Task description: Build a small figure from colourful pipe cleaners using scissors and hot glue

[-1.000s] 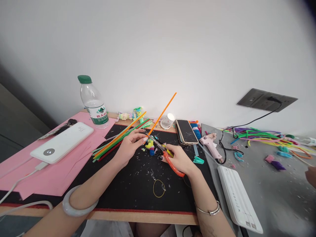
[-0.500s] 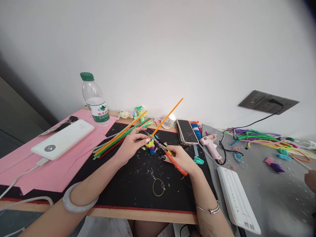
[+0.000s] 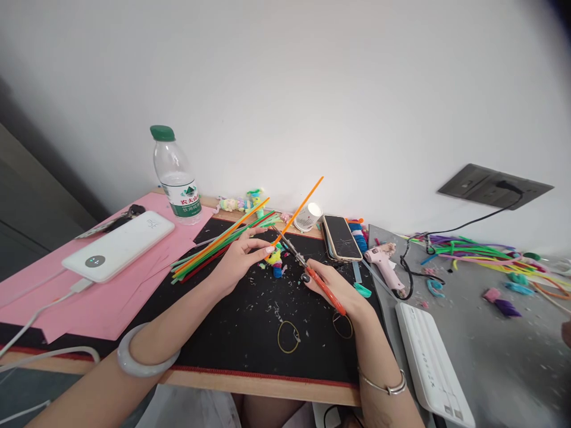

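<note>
My left hand [image 3: 241,257] pinches the lower end of a long orange pipe cleaner [image 3: 300,209], which slants up to the right above the black mat [image 3: 232,333]. In my right hand [image 3: 332,284] are orange-handled scissors [image 3: 314,275], blades pointing up-left toward the pipe cleaner near my left fingertips. A small yellow and blue fuzzy piece [image 3: 275,261] lies on the mat just below the blades. A bundle of coloured pipe cleaners [image 3: 218,242] lies left of my left hand.
A water bottle [image 3: 175,176], a white power bank [image 3: 118,245] on pink paper [image 3: 89,297], a phone [image 3: 342,236], a pink glue gun [image 3: 383,265], a white keyboard [image 3: 430,362], two wire rings [image 3: 288,336], more pipe cleaners [image 3: 482,252] at right. Another person's hand shows at the right edge [image 3: 567,333].
The scissors have moved up along the orange pipe cleaner toward my left fingertips, and my right hand shifted slightly up. The view drifted a little.
</note>
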The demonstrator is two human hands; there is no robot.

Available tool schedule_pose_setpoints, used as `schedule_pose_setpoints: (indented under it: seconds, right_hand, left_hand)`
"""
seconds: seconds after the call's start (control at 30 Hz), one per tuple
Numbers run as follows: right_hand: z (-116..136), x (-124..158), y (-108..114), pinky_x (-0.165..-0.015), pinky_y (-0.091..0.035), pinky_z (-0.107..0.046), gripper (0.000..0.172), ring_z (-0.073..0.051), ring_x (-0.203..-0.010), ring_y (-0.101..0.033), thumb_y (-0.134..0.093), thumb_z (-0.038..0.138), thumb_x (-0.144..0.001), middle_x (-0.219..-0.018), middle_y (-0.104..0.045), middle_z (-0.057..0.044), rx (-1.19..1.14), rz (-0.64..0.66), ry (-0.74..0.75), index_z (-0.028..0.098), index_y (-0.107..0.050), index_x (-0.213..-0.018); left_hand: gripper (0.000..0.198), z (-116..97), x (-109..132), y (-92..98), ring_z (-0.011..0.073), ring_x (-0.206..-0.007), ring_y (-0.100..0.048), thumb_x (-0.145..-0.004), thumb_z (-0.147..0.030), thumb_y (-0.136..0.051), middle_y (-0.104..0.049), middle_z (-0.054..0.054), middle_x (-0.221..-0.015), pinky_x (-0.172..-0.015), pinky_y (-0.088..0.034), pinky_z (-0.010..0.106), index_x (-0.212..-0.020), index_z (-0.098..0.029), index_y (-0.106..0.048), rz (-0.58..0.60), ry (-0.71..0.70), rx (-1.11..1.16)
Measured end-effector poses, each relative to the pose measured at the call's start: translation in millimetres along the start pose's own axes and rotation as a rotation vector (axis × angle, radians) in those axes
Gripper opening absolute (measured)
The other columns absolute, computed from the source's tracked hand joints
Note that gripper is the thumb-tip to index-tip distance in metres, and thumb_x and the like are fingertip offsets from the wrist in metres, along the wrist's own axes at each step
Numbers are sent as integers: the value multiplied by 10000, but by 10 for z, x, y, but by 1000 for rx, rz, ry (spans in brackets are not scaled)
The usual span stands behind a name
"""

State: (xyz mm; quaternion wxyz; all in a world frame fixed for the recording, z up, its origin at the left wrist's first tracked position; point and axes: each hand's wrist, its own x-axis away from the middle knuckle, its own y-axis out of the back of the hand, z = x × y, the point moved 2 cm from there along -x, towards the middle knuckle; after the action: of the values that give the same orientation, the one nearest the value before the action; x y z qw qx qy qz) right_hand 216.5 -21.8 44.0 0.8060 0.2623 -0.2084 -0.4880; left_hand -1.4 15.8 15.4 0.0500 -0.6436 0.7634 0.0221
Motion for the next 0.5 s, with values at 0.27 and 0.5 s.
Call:
schedule_pose_setpoints:
  seconds: [0.27,0.5]
  right_hand:
    - [45,-15,-36,-593,-318,-237,252,-117,-636,-325,-549,406,-833,-692,-399,45,50,-6,-6,192,-444,-752]
    - [46,-23,-52,-591,-343,-228,232,-122,-636,-362,-590,389,-797,-675,-463,26,60,-27,-15,162,-549,-769]
  left_hand:
    - [208,35,-10,2,308,-1322,-361,-705,-422,-738,-516,93,-1287,-995,-397,390,-785,-231,-751,-2,16,32]
    - [210,53,-9,-2,299,-1314,-381,-703,-425,-737,-545,88,-1260,-1025,-378,402,-796,-237,-751,6,24,28]
